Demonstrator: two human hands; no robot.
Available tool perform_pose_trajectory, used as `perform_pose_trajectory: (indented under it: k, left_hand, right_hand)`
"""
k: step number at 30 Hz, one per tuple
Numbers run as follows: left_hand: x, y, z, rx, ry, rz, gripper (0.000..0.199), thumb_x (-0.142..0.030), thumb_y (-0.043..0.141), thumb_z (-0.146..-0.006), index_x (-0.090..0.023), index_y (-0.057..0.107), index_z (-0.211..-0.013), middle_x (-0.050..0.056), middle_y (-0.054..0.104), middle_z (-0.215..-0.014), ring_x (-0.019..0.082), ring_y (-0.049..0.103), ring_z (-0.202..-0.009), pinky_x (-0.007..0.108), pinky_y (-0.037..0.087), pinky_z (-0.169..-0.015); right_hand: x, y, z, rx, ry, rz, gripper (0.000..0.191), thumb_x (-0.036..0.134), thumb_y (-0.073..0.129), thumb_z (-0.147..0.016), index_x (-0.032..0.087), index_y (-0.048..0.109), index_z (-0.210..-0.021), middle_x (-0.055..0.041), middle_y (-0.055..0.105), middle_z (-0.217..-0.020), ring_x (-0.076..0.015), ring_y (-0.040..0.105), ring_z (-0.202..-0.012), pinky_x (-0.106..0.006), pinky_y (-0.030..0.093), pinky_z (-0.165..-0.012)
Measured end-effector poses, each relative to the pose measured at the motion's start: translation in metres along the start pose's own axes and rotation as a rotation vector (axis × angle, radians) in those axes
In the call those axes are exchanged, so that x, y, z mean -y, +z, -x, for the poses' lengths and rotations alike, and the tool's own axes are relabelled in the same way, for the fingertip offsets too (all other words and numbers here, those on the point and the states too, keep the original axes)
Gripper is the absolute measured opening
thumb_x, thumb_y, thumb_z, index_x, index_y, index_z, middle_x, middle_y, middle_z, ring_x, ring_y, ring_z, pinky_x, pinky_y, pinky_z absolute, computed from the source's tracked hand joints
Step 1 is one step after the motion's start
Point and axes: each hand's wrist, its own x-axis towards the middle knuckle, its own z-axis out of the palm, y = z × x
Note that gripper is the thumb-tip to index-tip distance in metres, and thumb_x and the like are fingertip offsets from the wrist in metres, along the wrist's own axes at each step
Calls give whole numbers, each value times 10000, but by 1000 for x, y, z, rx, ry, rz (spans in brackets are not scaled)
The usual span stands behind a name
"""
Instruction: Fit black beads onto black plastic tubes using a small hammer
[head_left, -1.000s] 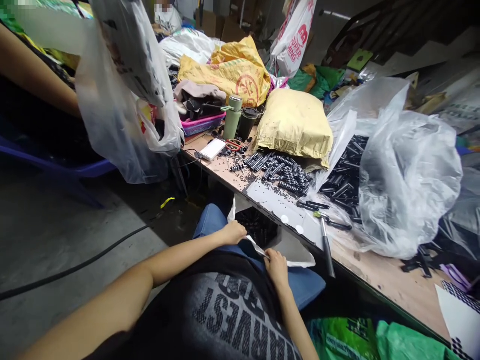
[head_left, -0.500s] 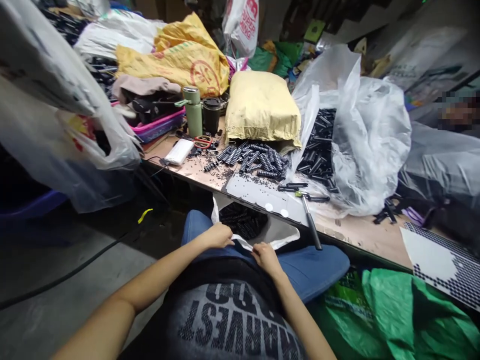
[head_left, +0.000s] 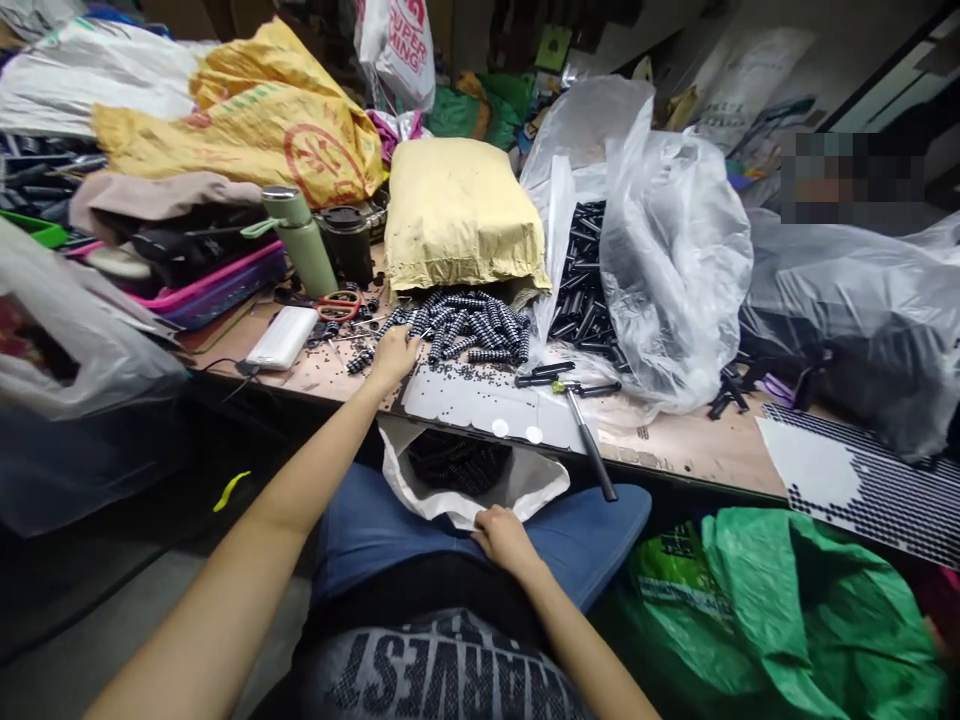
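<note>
My left hand (head_left: 395, 356) is over the bench at the left edge of a pile of black ribbed pieces with pale bands (head_left: 487, 325). Its fingers are curled down, and what is in them, if anything, is hidden. In my lap, my right hand (head_left: 505, 538) pinches the near rim of a white sack (head_left: 551, 485). The sack gapes under the bench edge, with many dark ribbed pieces (head_left: 457, 462) inside. Above the pile lies a stuffed yellow paper bag (head_left: 461, 205), its lower end facing me.
A black-handled tool (head_left: 592, 445) juts over the bench edge beside black clips (head_left: 551, 373). Scissors (head_left: 340, 305), a white power bank (head_left: 282, 338), a green flask (head_left: 300, 240) and a dark cup (head_left: 347, 245) stand left. A clear plastic bag (head_left: 675, 260) holds black parts; a green sack (head_left: 810, 610) lies lower right.
My left hand has let go of the sack's rim and reached forward to the ribbed pieces on the bench. My right hand keeps its hold on the rim. The view has turned rightward.
</note>
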Motion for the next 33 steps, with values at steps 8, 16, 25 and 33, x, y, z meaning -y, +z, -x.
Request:
perform_pose_trajectory:
  k: [8, 16, 25, 33]
  left_hand:
    - [-32, 24, -58, 178, -222, -342, 321, -175, 493, -804, -35, 639, -1054, 258, 640, -1083, 378, 585, -1044, 455, 483, -830]
    - [-19, 26, -20, 76, -176, -311, 414, -229, 441, -866, 18, 502, -1192, 307, 612, -1089, 397, 565, -1084, 520, 440, -883]
    - [-46, -32, 41, 311, 280, -43, 282, -333, 520, -846, -162, 580, -1061, 116, 626, -1015, 274, 600, -971, 380, 467, -867]
    - [-87, -9, 65, 533, 281, -123, 148, -221, 551, -824, -152, 514, -949, 135, 554, -1020, 260, 598, -896, 355, 459, -793]
  right_hand:
    - [-11, -35, 7, -206, -97, -303, 169, 310, 602, -891, 187, 667, -986, -59, 701, -952, -198, 611, -918, -290, 454, -822]
    - [-94, -147, -40, -772, 87, -111, 186, 252, 511, -924, 158, 639, -1020, -118, 671, -1028, -247, 565, -995, -363, 444, -882]
    - [-159, -205, -108, -457, 378, 304, 328, 76, 394, -893, 160, 652, -1078, -129, 648, -1156, -262, 498, -1093, -377, 342, -880]
    - [-167, -222, -119, -403, 346, 277, 178, 133, 539, -830, 123, 706, -890, -162, 705, -974, -280, 551, -1042, -376, 339, -882]
